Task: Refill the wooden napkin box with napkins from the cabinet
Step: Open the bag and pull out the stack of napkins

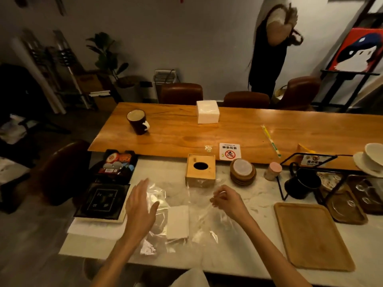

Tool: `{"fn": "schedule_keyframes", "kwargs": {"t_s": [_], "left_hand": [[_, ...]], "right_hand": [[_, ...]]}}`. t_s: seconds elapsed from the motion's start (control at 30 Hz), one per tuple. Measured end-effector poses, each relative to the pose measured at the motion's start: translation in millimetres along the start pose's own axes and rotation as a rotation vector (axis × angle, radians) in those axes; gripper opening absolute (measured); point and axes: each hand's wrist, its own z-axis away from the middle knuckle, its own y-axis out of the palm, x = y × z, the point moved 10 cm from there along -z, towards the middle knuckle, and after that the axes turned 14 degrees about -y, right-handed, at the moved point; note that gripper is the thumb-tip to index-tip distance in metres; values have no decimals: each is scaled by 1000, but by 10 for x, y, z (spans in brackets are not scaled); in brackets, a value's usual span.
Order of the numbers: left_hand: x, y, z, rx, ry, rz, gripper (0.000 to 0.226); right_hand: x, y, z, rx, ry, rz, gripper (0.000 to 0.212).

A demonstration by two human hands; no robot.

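White counter [223, 257] carries all. Clear plastic wrapper [202, 222] lies open at front-centre, napkin stack [177, 221] inside. Wooden napkin box [200, 170] just behind wrapper, round hole up. Left hand [139, 206] fingers spread, over wrapper's left edge. Right hand [226, 200] pinching wrapper's right side.
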Motion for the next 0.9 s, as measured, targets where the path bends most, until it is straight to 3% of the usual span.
{"fn": "schedule_keyframes", "kwargs": {"t_s": [0.1,0.17,0.2,0.3,0.47,0.53,0.67,0.9], "left_hand": [[-1587,-198,40,-18,686,-343,75],[-2267,-176,83,82,926,-574,72],[-2480,-167,71,180,949,-638,65],[-2723,-275,-86,417,785,-685,33],[-2852,-414,-58,434,818,-616,34],[-2861,-337,-15,477,831,-532,21],[-2777,-245,-44,544,772,-354,11],[-2431,-131,-314,576,645,-215,14]], "right_hand": [[755,-15,-49,238,-214,246,10],[1215,-51,-14,354,-326,393,8],[1431,-101,17,393,-375,451,8],[1994,-400,107,400,-498,630,11],[2403,-784,219,390,-576,734,16],[2387,-849,221,385,-574,736,18],[2232,-960,186,318,-580,777,23],[1671,-1188,36,325,-517,915,18]]}}
